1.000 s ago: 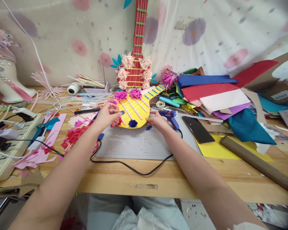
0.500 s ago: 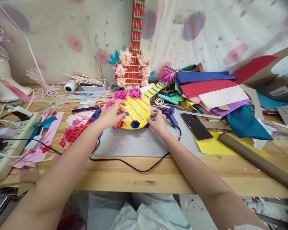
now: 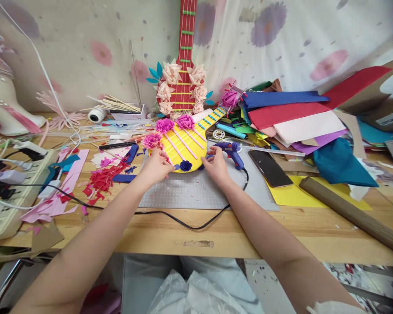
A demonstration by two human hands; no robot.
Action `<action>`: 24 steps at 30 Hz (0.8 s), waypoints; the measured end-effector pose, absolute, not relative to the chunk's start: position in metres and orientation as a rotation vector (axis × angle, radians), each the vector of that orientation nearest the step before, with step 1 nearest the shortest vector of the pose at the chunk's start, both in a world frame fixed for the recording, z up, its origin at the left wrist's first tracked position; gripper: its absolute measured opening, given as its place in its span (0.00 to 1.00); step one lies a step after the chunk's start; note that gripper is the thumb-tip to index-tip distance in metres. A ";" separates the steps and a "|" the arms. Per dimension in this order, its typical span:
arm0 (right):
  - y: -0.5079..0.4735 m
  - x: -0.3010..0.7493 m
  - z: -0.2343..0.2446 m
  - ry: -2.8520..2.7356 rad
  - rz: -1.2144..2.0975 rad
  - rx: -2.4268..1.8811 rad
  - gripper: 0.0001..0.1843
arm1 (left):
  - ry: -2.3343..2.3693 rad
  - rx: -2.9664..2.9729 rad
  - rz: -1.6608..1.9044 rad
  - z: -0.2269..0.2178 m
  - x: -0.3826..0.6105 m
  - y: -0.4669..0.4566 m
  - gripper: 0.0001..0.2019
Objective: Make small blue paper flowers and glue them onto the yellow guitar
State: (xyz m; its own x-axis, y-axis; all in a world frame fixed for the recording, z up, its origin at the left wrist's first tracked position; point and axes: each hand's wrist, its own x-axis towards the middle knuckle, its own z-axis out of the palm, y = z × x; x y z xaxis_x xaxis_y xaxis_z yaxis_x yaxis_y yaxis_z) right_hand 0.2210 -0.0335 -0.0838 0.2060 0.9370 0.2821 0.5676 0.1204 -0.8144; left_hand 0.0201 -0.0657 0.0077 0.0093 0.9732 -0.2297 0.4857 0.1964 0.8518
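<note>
A yellow paper guitar (image 3: 187, 146) with pink strips, pink paper flowers and a dark blue flower (image 3: 185, 165) lies on a grey cutting mat (image 3: 196, 194). My left hand (image 3: 157, 165) grips its lower left edge, fingers curled over the rim below a pink flower (image 3: 152, 140). My right hand (image 3: 215, 165) holds the lower right edge, fingers bent on it. A blue glue gun (image 3: 231, 152) lies just right of my right hand, its black cord (image 3: 183, 220) looping across the mat's front.
A red paper guitar (image 3: 182, 74) leans on the cloth-covered wall. Coloured paper sheets (image 3: 291, 122) pile at the right, with a phone (image 3: 270, 168) and a brown roll (image 3: 350, 213). Red and pink scraps (image 3: 101, 179), a power strip (image 3: 16, 183) and sticks (image 3: 118, 104) lie at the left.
My left hand slid from the guitar's face down to its lower left edge. The guitar shifted a little, uncovering a pink flower. My right hand stayed at the right edge.
</note>
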 end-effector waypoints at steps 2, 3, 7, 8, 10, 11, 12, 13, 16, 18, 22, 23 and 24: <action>-0.036 0.220 -0.082 -1.513 0.442 -1.541 0.21 | 1.589 1.372 0.760 -0.003 0.022 -0.071 0.20; -0.037 0.219 -0.081 -1.535 0.412 -1.531 0.20 | 1.577 1.350 0.776 -0.008 0.024 -0.073 0.20; -0.041 0.218 -0.079 -1.581 0.367 -1.512 0.19 | 1.591 1.267 0.800 -0.022 0.027 -0.078 0.21; -0.041 0.217 -0.079 -1.583 0.360 -1.511 0.20 | 1.601 1.246 0.799 -0.024 0.028 -0.079 0.22; -0.041 0.217 -0.079 -1.592 0.325 -1.505 0.20 | 1.609 1.219 0.793 -0.026 0.029 -0.080 0.22; -0.041 0.217 -0.078 -1.603 0.291 -1.497 0.20 | 1.607 1.216 0.791 -0.026 0.029 -0.081 0.21; -0.042 0.216 -0.078 -1.620 0.250 -1.483 0.20 | 1.603 1.221 0.789 -0.026 0.029 -0.082 0.21; -0.042 0.216 -0.077 -1.647 0.208 -1.462 0.20 | 1.599 1.227 0.788 -0.026 0.029 -0.083 0.21; -0.044 0.213 -0.076 -1.773 0.121 -1.347 0.22 | 1.599 1.270 0.798 -0.027 0.028 -0.084 0.20; -0.046 0.210 -0.075 -1.873 0.116 -1.228 0.25 | 1.615 1.319 0.809 -0.027 0.027 -0.082 0.19; -0.051 0.203 -0.071 -1.985 0.132 -1.115 0.30 | 1.713 1.458 0.832 -0.031 0.016 -0.072 0.17; -0.052 0.201 -0.070 -1.996 0.124 -1.125 0.30 | 1.732 1.495 0.852 -0.031 0.012 -0.069 0.16; -0.052 0.198 -0.068 -2.009 0.111 -1.138 0.31 | 1.744 1.529 0.880 -0.032 0.008 -0.065 0.16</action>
State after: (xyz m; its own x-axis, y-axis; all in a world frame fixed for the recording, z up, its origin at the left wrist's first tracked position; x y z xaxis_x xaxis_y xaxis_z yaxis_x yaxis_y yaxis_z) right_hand 0.1978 -0.0525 -0.0678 -0.2689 0.7523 0.6014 0.6813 0.5900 -0.4333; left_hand 0.0081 -0.0652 -0.0321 -0.1094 0.9932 -0.0406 0.5576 0.0952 0.8247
